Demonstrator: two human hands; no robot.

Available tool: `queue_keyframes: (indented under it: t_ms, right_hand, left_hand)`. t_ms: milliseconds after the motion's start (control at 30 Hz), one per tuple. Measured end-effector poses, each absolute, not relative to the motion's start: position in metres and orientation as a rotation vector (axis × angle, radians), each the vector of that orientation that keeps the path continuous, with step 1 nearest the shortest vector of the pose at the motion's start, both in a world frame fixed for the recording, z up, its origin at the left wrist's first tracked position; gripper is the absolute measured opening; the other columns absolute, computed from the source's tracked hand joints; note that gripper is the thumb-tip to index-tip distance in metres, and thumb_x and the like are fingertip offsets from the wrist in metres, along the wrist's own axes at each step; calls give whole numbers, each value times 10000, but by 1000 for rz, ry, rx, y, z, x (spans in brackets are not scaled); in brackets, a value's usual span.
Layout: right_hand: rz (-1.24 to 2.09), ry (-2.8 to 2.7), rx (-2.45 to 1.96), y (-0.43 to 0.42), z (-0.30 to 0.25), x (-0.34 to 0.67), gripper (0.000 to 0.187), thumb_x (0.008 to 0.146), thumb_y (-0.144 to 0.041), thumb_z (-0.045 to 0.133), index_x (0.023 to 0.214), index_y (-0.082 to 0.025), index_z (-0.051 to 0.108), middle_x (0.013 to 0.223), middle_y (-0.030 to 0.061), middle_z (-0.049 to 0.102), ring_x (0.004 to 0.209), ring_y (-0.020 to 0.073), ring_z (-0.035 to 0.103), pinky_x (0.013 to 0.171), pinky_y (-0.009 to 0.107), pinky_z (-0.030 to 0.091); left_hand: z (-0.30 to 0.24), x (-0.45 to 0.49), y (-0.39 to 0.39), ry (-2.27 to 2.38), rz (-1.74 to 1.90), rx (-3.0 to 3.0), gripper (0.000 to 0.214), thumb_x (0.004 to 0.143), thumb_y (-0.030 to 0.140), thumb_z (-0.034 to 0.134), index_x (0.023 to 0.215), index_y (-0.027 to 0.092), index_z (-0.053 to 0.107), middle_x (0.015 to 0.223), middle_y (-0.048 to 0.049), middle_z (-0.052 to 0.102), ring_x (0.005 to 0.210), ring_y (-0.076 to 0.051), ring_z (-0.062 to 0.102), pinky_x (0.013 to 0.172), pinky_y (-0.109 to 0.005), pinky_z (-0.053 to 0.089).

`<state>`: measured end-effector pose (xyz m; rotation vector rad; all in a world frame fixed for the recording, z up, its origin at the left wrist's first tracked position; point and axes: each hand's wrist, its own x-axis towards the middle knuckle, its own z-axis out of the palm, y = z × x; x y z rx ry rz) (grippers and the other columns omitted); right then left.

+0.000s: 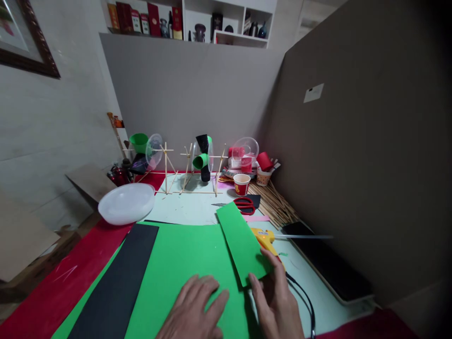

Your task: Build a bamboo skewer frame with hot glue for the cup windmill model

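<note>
My right hand grips the near end of a green rectangular strip, which looks like card or craft foam. Thumb and fingers are at its edges, and it tilts over the right side of a large green sheet. On or just above that sheet is my left hand, palm down with fingers partly spread and nothing in it. A long black strip lies along the sheet's left side. Beyond the green strip, a yellow glue gun with a clear glue stick lies partly covered, close to my right fingers.
Red-handled scissors and a paper cup stand farther back. Stick frames carry green and black cones. Wooden sticks and a black tray-like slab line the right. A white lid lies left; grey panels enclose the table.
</note>
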<state>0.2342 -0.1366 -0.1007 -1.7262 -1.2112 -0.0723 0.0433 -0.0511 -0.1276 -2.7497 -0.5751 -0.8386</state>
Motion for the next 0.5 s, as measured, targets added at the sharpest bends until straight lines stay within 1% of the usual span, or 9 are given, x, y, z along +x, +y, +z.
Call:
queue_keyframes:
  t_ms: [33,100,167,200,267,333,367,433,500]
  right_hand:
    - [-203,-1295,-1733,-137,-104,237,421,1021,-338,483,1406,-172,444,1081,129,744,893,236,765,716,306,626]
    - [-480,-1449,-1736,-138,-108,244,445,996,-275,522,1418,-150,452,1439,236,572,1239,319,657,895,409,617]
    - [-704,-1526,-1725,-139,-110,248,429,968,-235,551,1378,-122,498,1593,277,371,1412,398,486,966,517,577]
    - [-774,-1539,-1719,-139,-109,248,400,957,-213,558,1342,-107,527,1621,286,311,1452,422,421,980,550,559]
    - [-839,-1592,-1661,-136,-107,241,339,958,-143,515,1286,-83,571,1604,289,351,1475,406,391,1012,538,539]
    - [-854,-1705,-1502,-129,-105,230,324,982,-85,428,1241,-89,622,1443,228,589,1394,300,529,1091,456,502]
    - [-856,-1772,-1397,-125,-106,223,335,1003,-86,390,1210,-104,653,1293,166,709,1293,235,623,1134,404,471]
    - [-837,-1857,-1265,-116,-108,213,299,1044,-184,417,1124,-133,701,1074,71,800,1098,159,724,1191,341,414]
    - [-838,-1885,-1217,-110,-111,210,323,1063,-289,438,1071,-136,722,1022,45,812,1034,143,746,1203,330,401]
  left_hand:
    - [-123,35,-49,-499,-872,-2671,303,960,353,593,1247,257,600,1212,-55,711,1169,-224,624,962,-357,538]
    - [-108,19,-45,-377,-831,-2568,372,1006,445,503,1325,277,596,1317,-17,701,1268,-180,595,993,-310,527]
    - [-94,9,-40,-328,-810,-2528,522,973,588,481,1359,256,596,1305,-1,719,1238,-161,627,949,-275,547]
    - [-88,6,-38,-329,-815,-2513,561,967,604,480,1384,242,582,1294,4,727,1217,-152,643,930,-265,554]
    - [-84,6,-35,-342,-847,-2483,597,969,607,482,1406,208,563,1270,10,740,1169,-138,674,897,-260,567]
    - [-85,9,-34,-365,-895,-2447,595,994,576,456,1438,186,526,1251,17,748,1125,-124,701,871,-261,572]
    - [-87,11,-34,-378,-925,-2437,607,1005,563,437,1474,180,485,1238,19,752,1100,-122,714,856,-265,573]
    - [-92,14,-33,-408,-975,-2448,673,1017,555,405,1571,181,329,1207,18,764,1047,-127,737,823,-273,576]
    - [-98,14,-31,-422,-993,-2474,733,1018,558,386,1617,188,183,1181,13,773,1012,-140,749,801,-279,577]
